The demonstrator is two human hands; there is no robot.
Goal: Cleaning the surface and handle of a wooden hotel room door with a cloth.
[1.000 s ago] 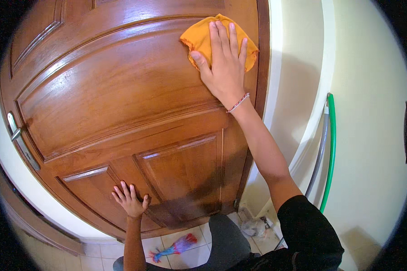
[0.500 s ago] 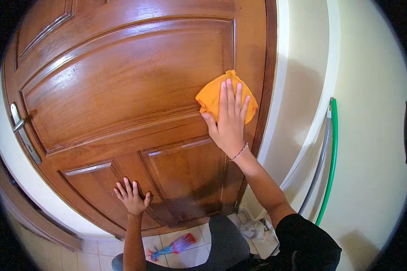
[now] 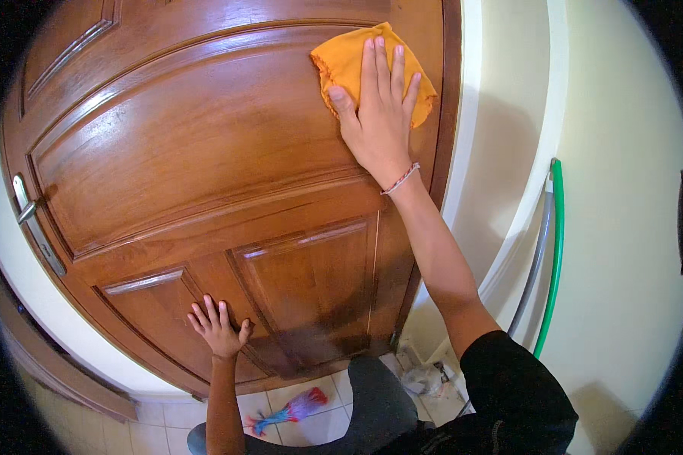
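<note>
My right hand [image 3: 379, 125] holds an orange cloth [image 3: 338, 57] under its fingers, pressing it against the upper right part of a brown wooden door [image 3: 197, 152]. Those fingers lie long over the cloth, with the thumb along its left lower side. A thin bracelet [image 3: 400, 179] circles the right wrist. Lower down on the left, my left hand [image 3: 218, 330] rests on the door's lower panels with its fingers spread and nothing in it. The cloth's part beneath the right palm is hidden.
At the door's left edge is a metal handle [image 3: 29, 210]. A green hose [image 3: 557, 258] and a grey hose [image 3: 537, 265] hang along the right wall. On the tiled floor lie a blue, purple and red duster-like thing [image 3: 292, 409] and a clear plastic bag [image 3: 423, 381].
My right hand has slid the orange cloth upward along the door, and the right arm is stretched farther. The left hand stays at the same place on the door.
</note>
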